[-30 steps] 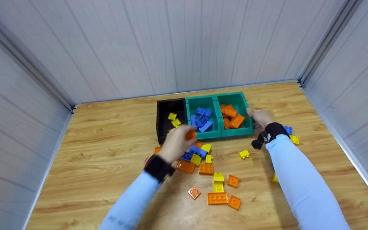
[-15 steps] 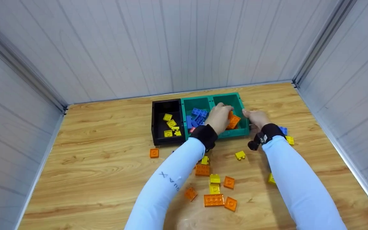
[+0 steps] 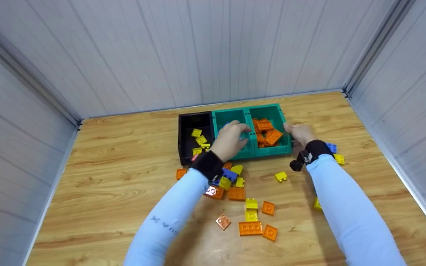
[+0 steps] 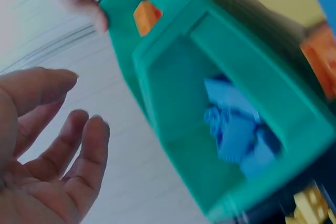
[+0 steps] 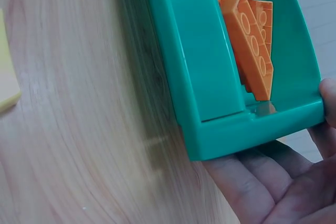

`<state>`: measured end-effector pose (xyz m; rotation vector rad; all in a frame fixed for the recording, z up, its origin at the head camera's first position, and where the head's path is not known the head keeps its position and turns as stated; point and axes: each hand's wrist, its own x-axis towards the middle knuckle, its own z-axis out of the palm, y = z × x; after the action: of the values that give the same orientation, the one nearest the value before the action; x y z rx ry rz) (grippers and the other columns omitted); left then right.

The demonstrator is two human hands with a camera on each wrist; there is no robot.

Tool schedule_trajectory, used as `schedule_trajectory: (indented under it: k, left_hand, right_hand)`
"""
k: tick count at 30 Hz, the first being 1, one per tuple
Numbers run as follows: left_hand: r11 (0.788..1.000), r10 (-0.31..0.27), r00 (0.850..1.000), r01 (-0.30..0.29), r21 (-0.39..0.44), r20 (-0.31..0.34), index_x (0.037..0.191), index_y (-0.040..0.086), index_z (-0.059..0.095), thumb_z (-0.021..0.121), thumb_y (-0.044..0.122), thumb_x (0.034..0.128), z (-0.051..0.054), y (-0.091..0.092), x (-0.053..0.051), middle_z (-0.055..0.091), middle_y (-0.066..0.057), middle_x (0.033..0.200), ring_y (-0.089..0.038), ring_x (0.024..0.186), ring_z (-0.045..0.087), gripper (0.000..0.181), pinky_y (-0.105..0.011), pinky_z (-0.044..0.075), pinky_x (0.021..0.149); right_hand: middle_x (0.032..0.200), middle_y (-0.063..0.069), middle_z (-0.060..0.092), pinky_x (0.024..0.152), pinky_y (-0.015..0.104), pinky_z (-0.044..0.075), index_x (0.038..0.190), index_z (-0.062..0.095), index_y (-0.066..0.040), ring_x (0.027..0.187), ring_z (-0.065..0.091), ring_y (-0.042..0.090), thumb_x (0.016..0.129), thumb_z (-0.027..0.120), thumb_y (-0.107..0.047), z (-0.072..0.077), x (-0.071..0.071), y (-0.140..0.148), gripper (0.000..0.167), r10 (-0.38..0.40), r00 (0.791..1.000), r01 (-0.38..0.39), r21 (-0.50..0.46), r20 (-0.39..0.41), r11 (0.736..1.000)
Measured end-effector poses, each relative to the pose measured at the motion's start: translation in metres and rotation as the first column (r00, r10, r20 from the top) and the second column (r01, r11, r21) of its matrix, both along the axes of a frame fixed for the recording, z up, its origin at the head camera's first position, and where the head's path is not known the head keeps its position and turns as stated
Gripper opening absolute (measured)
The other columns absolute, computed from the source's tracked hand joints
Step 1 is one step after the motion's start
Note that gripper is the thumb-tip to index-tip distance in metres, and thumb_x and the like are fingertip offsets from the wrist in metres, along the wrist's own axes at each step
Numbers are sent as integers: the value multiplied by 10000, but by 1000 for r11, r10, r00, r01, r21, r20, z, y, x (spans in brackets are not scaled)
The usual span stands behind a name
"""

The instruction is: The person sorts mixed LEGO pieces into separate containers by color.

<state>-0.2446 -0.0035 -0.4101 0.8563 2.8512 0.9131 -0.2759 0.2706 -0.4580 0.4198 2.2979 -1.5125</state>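
Note:
My left hand (image 3: 230,139) hangs above the middle green bin (image 3: 251,149), fingers loosely bent and apart. Nothing is in its grasp in the left wrist view, where blue bricks (image 4: 236,129) lie inside that bin. My right hand (image 3: 301,133) grips the outer side wall of the right green bin (image 3: 272,150). In the right wrist view its thumb is at the rim and the fingers lie under the bin's edge. Orange bricks (image 3: 266,133) are heaped in this bin. The black bin (image 3: 180,142) at the left holds yellow bricks (image 3: 200,140), partly near my left wrist.
A mixed pile of orange, blue and yellow bricks (image 3: 229,173) lies in front of the bins, partly behind my left arm. Loose orange bricks (image 3: 250,228) and a yellow brick (image 3: 281,177) are scattered nearer. A blue brick (image 3: 331,147) sits beyond my right wrist.
My left hand carried an orange brick from over the pile into the right green bin, let go, and moved back left, without it. My right hand stays on the bin's side.

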Motion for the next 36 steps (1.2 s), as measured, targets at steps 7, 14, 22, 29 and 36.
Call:
schedule_trajectory:
  k: [7,14,22,29,36]
  left_hand:
    - [999,50,999,-50,18,-6,1144,63,717,718,83,912,-12,-60,26,657,-68,1123,-223,1071,610,233,-326,499,926]
    - [988,155,987,-155,8,30,1063,25,734,745,7,853,-42,-120,51,673,-103,1055,-267,1020,631,210,-379,503,924]
    - [967,250,966,-245,-73,72,1074,-11,731,780,-19,802,-69,-168,63,659,-163,1080,-344,1024,621,277,-451,495,920]
    - [961,243,969,-236,-146,34,1084,-20,732,808,-35,752,-80,-177,62,657,-194,1093,-362,1002,622,341,-491,477,930]
    - [943,264,965,-259,-209,-8,1000,14,751,832,-3,750,-84,-173,60,655,-166,1031,-357,946,605,263,-462,499,860]
  right_hand:
    - [1586,177,275,1055,472,402,1535,359,-117,1309,440,396,1028,463,-474,-1,-2,1,629,13,999,-13,-8,29,1000]
    - [1591,198,238,1164,480,217,1517,357,-75,1453,206,396,1053,438,-419,0,-2,0,584,63,997,-62,26,-37,998]
    - [1603,182,222,1128,487,299,1529,359,-117,1410,305,406,1047,449,-427,0,2,0,580,33,999,-33,-1,-21,999]
    - [1606,181,221,1062,486,394,1540,341,-139,1339,404,424,1023,470,-481,-3,1,2,633,7,1000,-7,-17,-4,1000]
    - [1606,193,213,1066,490,388,1537,347,-130,1337,403,430,1030,457,-477,0,2,0,625,23,1000,-23,5,5,1000]
